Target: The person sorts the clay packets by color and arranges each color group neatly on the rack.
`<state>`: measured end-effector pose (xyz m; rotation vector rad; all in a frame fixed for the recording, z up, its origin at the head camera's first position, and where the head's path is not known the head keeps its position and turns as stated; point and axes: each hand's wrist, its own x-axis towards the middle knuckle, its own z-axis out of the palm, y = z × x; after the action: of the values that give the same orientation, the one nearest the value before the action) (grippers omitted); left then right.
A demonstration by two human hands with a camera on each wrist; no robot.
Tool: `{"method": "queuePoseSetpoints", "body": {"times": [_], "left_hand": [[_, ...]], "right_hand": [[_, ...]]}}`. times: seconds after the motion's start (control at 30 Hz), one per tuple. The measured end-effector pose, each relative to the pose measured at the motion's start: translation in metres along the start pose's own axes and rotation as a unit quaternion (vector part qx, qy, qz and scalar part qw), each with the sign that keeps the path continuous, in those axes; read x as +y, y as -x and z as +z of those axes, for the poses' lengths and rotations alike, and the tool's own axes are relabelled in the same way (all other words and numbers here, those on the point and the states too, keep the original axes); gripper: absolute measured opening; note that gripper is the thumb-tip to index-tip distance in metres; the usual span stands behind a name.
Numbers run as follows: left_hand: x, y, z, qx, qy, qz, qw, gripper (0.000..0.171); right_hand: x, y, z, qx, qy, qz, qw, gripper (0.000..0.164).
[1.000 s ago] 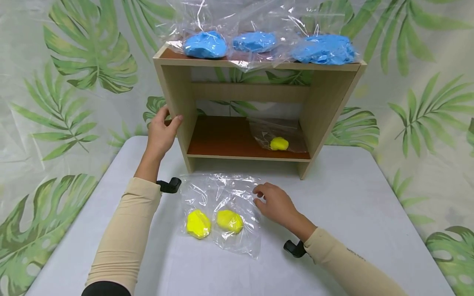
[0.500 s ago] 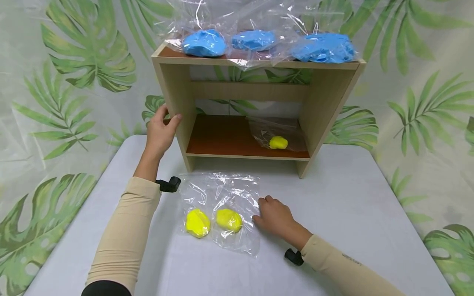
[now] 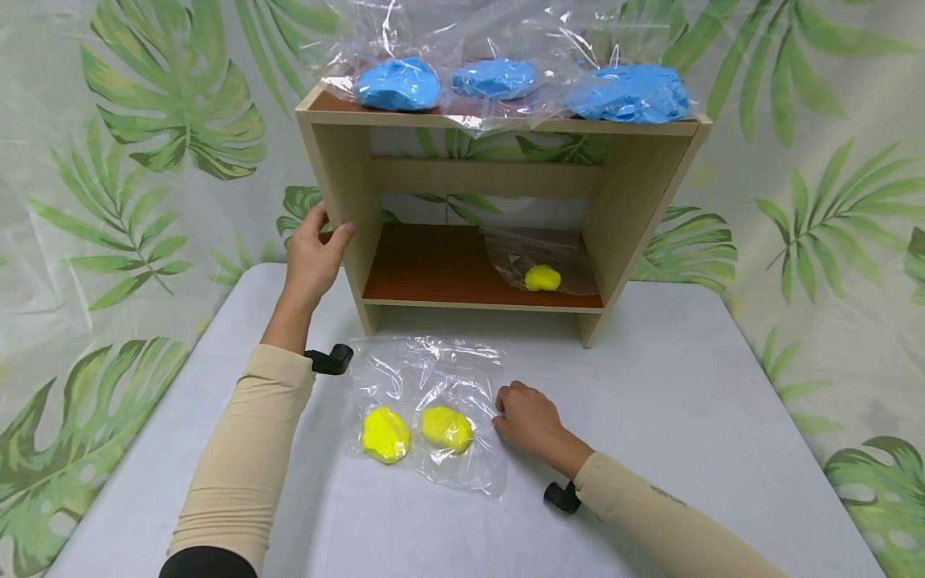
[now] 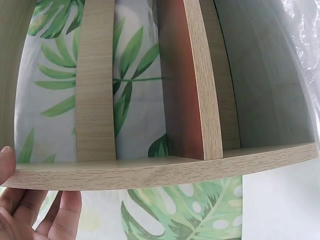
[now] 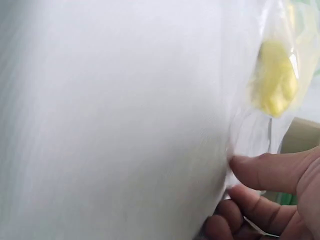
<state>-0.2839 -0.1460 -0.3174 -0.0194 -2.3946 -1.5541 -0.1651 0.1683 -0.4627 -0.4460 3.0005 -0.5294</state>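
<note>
My left hand [image 3: 314, 257] grips the left side panel of a small wooden shelf [image 3: 484, 305]. In the left wrist view the thumb [image 4: 6, 165] lies on one side of the panel's edge and the fingers [image 4: 65, 215] on the other. On the table lie clear plastic bags [image 3: 462, 474], with a yellow lump [image 3: 386, 434] at left and another yellow lump [image 3: 446, 429] at right. My right hand [image 3: 531, 421] pinches the right edge of the right bag. Its thumb [image 5: 265, 170] and curled fingers meet at the film in the right wrist view.
Several blue lumps [image 3: 399, 84] in clear bags sit on the shelf's top. On its lower board [image 3: 433, 257] lies a bag with a small yellow lump [image 3: 542, 278], at right. White cloth [image 3: 686, 417] covers the table, and a leaf-print sheet [image 3: 108, 225] hangs behind.
My right hand has come down slightly along the bag's right edge, and its spread fingers have curled in onto the film. The left hand stays at the shelf panel.
</note>
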Motion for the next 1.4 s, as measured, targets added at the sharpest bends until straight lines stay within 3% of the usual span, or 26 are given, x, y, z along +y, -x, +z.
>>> {"method": "queuePoseSetpoints", "body": {"times": [0.13, 0.33, 0.4, 0.57, 0.67, 0.73, 0.87, 0.97, 1.03, 1.2, 1.4], "left_hand": [[-0.001, 0.000, 0.000, -0.004, -0.002, -0.005, 1.0000, 0.049], [-0.002, -0.001, 0.000, -0.001, 0.004, 0.000, 1.0000, 0.049], [-0.002, -0.002, 0.000, 0.002, 0.004, 0.002, 1.0000, 0.049], [-0.001, -0.002, 0.001, -0.002, -0.002, -0.002, 1.0000, 0.049], [-0.001, -0.002, 0.000, -0.002, 0.000, -0.002, 1.0000, 0.048], [-0.001, -0.002, 0.000, 0.000, 0.003, -0.001, 1.0000, 0.048], [0.000, -0.002, 0.000, 0.003, 0.004, 0.001, 1.0000, 0.047], [0.000, -0.002, 0.000, 0.002, 0.003, 0.001, 1.0000, 0.048], [0.000, -0.002, 0.000, 0.003, 0.005, 0.003, 1.0000, 0.048], [-0.001, -0.002, 0.001, 0.006, 0.011, 0.006, 0.9999, 0.047], [-0.002, -0.003, 0.000, 0.004, 0.009, 0.006, 0.9999, 0.047]], "right_hand": [[0.001, 0.000, 0.001, -0.031, -0.081, 0.034, 0.996, 0.015], [0.003, -0.005, -0.003, -0.047, -0.173, 0.104, 0.978, 0.005], [0.004, -0.007, -0.003, -0.047, -0.196, 0.126, 0.971, 0.014], [0.009, -0.012, -0.003, -0.063, -0.276, 0.192, 0.940, 0.042], [0.010, -0.013, -0.004, -0.075, -0.313, 0.217, 0.922, 0.042], [0.009, -0.014, -0.004, -0.089, -0.318, 0.221, 0.918, 0.034], [0.004, -0.013, -0.004, -0.114, -0.314, 0.190, 0.923, 0.015], [-0.004, -0.009, -0.003, -0.111, -0.320, 0.164, 0.926, 0.011], [-0.010, -0.007, -0.003, -0.100, -0.334, 0.160, 0.923, 0.010], [-0.017, -0.004, -0.003, -0.098, -0.382, 0.183, 0.900, 0.014], [-0.005, -0.006, -0.001, -0.093, -0.418, 0.214, 0.878, 0.019]]}}
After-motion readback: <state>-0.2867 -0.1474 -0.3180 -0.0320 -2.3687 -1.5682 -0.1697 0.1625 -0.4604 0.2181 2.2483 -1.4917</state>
